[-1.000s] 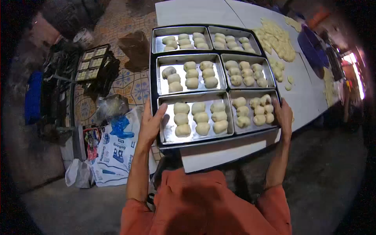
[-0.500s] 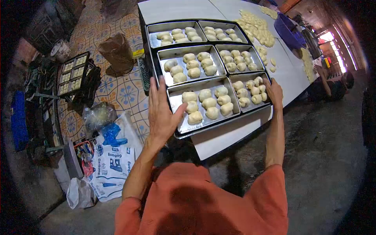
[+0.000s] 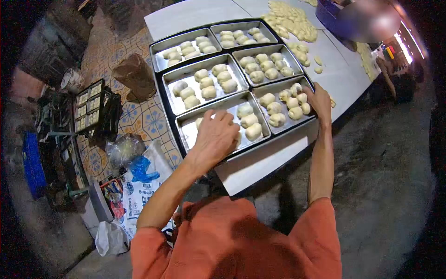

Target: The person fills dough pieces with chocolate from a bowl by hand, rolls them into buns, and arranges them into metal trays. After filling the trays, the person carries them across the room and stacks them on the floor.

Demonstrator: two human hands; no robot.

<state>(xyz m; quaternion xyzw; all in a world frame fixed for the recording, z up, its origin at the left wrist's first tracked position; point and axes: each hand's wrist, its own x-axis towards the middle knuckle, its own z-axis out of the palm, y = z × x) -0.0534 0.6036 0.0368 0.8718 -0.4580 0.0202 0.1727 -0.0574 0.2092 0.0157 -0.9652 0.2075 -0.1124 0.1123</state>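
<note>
A large black tray (image 3: 278,135) lies on a white table (image 3: 274,162) and holds several metal pans of pale dough rolls. My left hand (image 3: 216,135) lies palm down in the near-left pan (image 3: 188,132), fingers curled over the dough rolls there and hiding them. Whether it grips one is hidden. Uncovered dough rolls (image 3: 251,125) sit just to its right. My right hand (image 3: 319,100) grips the tray's near-right corner, beside the pan of rolls (image 3: 283,104).
Loose dough pieces (image 3: 290,21) and a blue basin (image 3: 332,14) are on the far table. Another person (image 3: 399,83) is at the right. A brown bag (image 3: 137,76), black crates (image 3: 93,111) and plastic bags (image 3: 139,176) stand on the tiled floor to the left.
My left hand left the tray's left edge, lifted open, then came down onto the dough in the near-left pan. The right hand stayed on the tray's corner.
</note>
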